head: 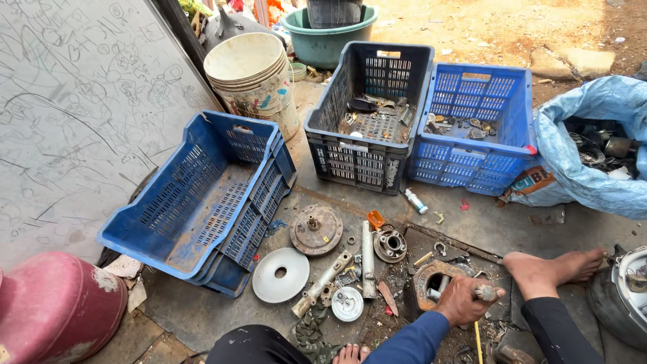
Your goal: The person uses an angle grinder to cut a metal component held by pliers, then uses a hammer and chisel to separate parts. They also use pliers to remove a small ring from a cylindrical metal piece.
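Note:
My right hand (464, 301), in a blue sleeve, is closed around a small tool with a knurled metal end (486, 293). It rests against a rusty metal housing (431, 278) on the ground. My bare foot (554, 266) lies just right of it. My left hand is out of view. Left of the housing lie scattered parts: a rusty round hub (315, 229), a white disc (280, 274), a smaller white cap (348, 304), a steel shaft (367, 259) and a bearing holder (390, 245).
Tilted stacked blue crates (202, 209) lean at the left. A dark crate (367, 162) and a blue crate (472, 165) hold small parts behind. A blue sack (586, 182), stacked buckets (256, 77), a green basin (327, 37) and a red tank (54, 307) surround the spot.

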